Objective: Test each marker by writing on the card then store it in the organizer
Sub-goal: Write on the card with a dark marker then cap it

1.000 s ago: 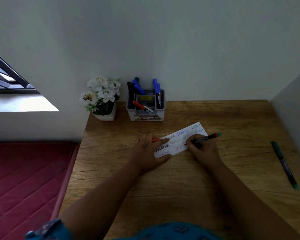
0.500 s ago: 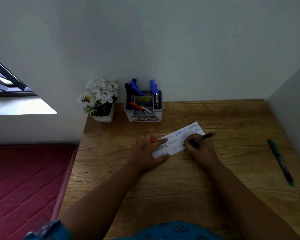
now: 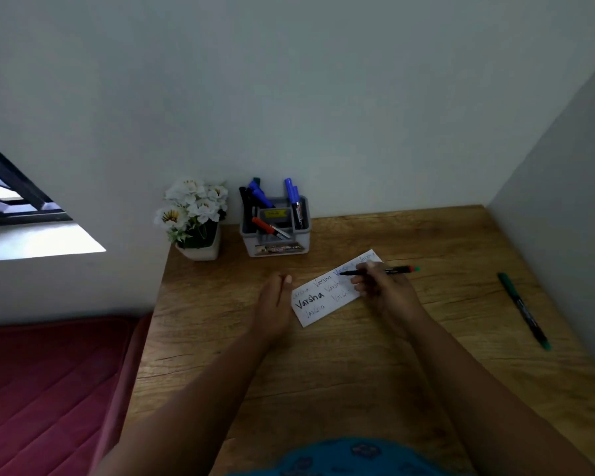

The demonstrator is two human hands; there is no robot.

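Observation:
A white card (image 3: 318,297) covered with handwritten words lies slanted on the wooden desk (image 3: 323,379). My right hand (image 3: 383,290) grips a black marker (image 3: 397,270) with a red and green end; its tip is over the card's upper right part. My left hand (image 3: 275,304) rests on edge on the desk just left of the card, fingers curled; the red cap it held earlier is hidden. A grey organizer (image 3: 275,249) at the back wall holds blue, black and red markers. A green marker (image 3: 522,310) lies alone at the right.
A white pot of white flowers (image 3: 196,218) stands left of the organizer at the desk's back corner. A wall (image 3: 564,235) closes the right side. A red mattress (image 3: 49,389) lies below the desk's left edge.
My left hand has come off the card and turned on edge at its left. My right hand has moved the marker up toward the card's upper right.

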